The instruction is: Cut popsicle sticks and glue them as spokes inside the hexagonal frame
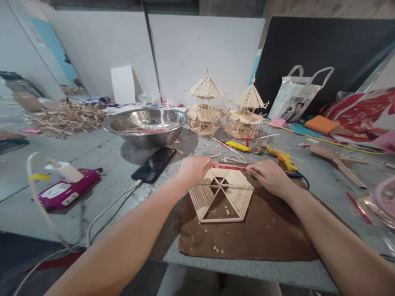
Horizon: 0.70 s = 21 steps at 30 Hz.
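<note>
A flat six-sided frame of wooden sticks [242,193] lies on a brown board [247,242]. Several of its wedges are filled with rows of sticks, while the wedge nearest me is open and has small wood bits inside. Along the far edge runs a thin red strip [231,167]. My left hand [196,170] is closed at the strip's left end, its fingertips partly hidden. At the other end, my right hand [270,174] pinches the strip between thumb and fingers.
Two stick pagodas [206,115] stand behind, beside a steel bowl [148,137]. A yellow cutter [238,146] and a yellow glue gun [282,158] lie beyond the board. Left are a phone [154,164], a purple power strip [69,189], cables and a stick pile [68,117].
</note>
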Tool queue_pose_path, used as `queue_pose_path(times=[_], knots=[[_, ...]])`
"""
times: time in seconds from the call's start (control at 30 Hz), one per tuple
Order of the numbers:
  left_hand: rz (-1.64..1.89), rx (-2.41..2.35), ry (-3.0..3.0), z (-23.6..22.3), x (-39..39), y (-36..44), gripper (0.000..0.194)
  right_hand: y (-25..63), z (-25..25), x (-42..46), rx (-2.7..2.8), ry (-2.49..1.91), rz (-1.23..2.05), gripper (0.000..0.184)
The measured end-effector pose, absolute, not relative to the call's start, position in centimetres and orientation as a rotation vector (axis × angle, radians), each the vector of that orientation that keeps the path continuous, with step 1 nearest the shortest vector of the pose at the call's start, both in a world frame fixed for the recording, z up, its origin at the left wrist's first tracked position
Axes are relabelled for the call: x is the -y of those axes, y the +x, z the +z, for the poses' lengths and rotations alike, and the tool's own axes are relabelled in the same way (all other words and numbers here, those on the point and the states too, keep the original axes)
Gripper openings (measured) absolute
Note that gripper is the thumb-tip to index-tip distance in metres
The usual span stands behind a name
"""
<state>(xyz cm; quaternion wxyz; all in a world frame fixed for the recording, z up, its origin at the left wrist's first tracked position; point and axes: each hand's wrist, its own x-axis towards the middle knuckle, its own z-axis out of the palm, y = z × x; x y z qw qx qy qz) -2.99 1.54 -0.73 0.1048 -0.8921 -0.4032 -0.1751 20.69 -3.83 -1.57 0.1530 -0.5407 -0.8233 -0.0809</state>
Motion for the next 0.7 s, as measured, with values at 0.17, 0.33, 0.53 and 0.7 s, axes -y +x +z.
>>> queue_pose_path(times=[0.17, 0.33, 0.53, 0.7], knots=[[-0.462, 1.237, -2.602, -0.8, -1.4, -2.6, 0.046, 20.0, -1.7, 4.3, 2.387, -1.52, -0.302, 0.029], [-0.493, 1.199, -2.624, -0.9, -1.0, -2.3, 0.045, 19.8, -1.8, 4.3, 2.39, -1.498, -0.321, 0.027], [-0.54, 1.017, -2.738, -1.4, -0.6, -1.8, 0.043, 18.4, -2.4, 4.5, 2.455, -1.397, -0.298, 0.031], [-0.609, 1.004, -2.764, -1.5, -0.3, -1.6, 0.041, 17.9, -2.4, 4.7, 2.412, -1.441, -0.355, 0.034]])
